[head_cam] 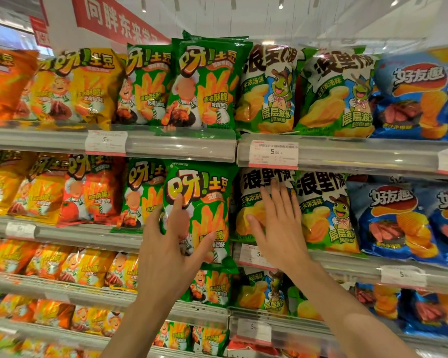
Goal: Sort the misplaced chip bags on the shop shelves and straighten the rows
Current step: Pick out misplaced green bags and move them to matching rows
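While left hand (pixel 166 244) fingers grip green chip bag (pixel 204 202), right hand (pixel 277 226) flat, grey shelf rails (pixel 181 146), red banner (pixel 114 19)

Tiered shop shelves (pixel 181 148) with price tags (pixel 273 154) carry upright rows of chip bags (pixel 334 94).

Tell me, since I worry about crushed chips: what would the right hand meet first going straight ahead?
Probably the green-and-white chip bag: the right hand lies flat against or just before its front; depth is unclear.
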Demonstrator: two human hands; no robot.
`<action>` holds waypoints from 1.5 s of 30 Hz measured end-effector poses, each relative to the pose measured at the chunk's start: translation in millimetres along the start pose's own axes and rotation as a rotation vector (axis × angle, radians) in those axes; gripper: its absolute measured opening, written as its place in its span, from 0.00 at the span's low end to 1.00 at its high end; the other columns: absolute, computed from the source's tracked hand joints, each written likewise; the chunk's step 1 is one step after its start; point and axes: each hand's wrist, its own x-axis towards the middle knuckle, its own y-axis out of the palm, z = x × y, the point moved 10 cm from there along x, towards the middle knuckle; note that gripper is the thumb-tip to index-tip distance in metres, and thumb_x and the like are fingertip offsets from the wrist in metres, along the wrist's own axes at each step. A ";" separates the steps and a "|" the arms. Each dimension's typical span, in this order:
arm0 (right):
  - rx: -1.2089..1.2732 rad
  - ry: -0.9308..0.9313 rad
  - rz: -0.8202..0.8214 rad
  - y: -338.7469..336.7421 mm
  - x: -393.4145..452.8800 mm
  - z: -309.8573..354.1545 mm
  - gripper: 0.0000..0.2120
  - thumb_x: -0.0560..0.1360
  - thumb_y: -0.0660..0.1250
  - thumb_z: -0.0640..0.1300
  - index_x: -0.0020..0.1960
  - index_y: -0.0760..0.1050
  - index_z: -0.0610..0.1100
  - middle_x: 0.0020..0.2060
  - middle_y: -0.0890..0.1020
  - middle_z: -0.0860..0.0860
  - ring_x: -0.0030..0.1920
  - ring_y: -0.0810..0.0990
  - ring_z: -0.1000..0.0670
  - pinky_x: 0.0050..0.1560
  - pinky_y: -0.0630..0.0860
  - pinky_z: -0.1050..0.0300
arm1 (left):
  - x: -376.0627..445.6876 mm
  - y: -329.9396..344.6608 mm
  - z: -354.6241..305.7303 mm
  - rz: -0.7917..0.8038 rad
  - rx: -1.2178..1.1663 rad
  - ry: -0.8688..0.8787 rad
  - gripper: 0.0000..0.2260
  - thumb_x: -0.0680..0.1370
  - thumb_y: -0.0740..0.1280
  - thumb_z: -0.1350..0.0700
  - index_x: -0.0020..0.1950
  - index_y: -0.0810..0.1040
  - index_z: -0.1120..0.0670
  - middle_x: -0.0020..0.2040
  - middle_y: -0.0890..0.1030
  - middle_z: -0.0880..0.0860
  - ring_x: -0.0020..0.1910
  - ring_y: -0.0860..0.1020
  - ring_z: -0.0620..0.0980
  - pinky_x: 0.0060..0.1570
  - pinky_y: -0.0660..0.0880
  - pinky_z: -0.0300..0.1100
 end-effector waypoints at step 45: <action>1.220 0.372 0.413 12.8 -70.0 129.2 0.16 0.69 0.68 0.64 0.55 0.74 0.64 0.47 0.79 0.76 0.56 0.74 0.70 0.49 0.70 0.72 | -62.7 -58.9 67.4 0.163 -0.754 -0.466 0.19 0.74 0.65 0.46 0.65 0.73 0.36 0.52 0.84 0.35 0.51 0.83 0.35 0.44 0.77 0.28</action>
